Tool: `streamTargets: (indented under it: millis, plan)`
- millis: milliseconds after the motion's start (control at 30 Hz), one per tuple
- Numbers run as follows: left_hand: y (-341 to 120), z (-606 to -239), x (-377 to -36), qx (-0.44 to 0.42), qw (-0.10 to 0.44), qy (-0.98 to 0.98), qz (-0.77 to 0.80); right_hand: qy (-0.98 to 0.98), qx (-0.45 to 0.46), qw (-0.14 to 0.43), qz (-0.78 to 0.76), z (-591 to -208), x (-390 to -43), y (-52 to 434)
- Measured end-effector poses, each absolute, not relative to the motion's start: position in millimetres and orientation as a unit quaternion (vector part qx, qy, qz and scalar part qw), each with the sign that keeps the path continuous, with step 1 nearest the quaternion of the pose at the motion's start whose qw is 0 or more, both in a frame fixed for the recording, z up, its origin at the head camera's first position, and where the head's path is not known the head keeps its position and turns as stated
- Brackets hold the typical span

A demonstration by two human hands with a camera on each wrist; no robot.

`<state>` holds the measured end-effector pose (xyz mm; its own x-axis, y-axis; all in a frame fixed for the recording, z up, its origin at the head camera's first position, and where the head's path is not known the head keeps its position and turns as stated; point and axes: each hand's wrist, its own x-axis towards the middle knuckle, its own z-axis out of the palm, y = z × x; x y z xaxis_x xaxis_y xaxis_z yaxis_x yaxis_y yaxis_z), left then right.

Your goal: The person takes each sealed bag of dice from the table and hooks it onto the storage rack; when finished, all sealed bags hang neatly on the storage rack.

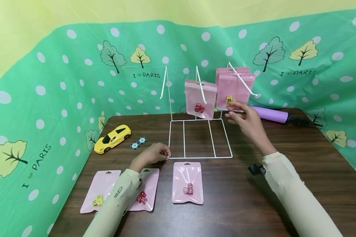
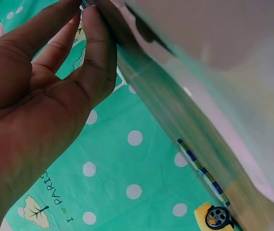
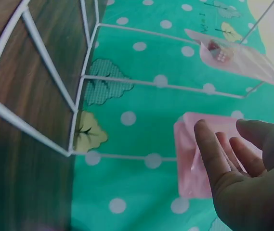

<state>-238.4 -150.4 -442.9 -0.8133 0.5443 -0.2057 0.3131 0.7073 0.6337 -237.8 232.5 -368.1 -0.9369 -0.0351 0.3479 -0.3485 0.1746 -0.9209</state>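
A white wire rack stands on the dark wooden table. A pink bag with red dice hangs on its middle hook, and two pink bags, the front one with a yellow die, hang on the right hook. My right hand is at the lower edge of the front bag, fingers loosely extended; in the right wrist view the right hand lies just before that pink bag. My left hand rests on the table, its fingertips at the rack's front left corner. Its palm, the left hand, fills the left wrist view.
Three pink bags lie flat in front: yellow dice, red dice, pink dice. A yellow toy car and two poker chips sit at the left. A purple pump lies behind the rack on the right.
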Motion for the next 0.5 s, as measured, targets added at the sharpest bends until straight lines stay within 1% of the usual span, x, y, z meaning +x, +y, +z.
streamTargets:
  millis: [167,267,333,500]
  plan:
    - [-153,-444,-240,0.256,0.194,0.897,0.303,-0.803,0.117,0.114,0.573,-380,-232,249]
    - [-155,-441,-240,0.274,0.194,0.892,0.303,-0.832,0.116,0.098,0.534,-391,-230,259]
    - [-157,-436,-238,0.283,0.197,0.888,0.305,-0.851,0.117,0.074,0.506,-396,-227,265]
    - [-165,-416,-232,0.293,0.204,0.885,0.300,-0.873,0.131,-0.007,0.470,-408,-223,275]
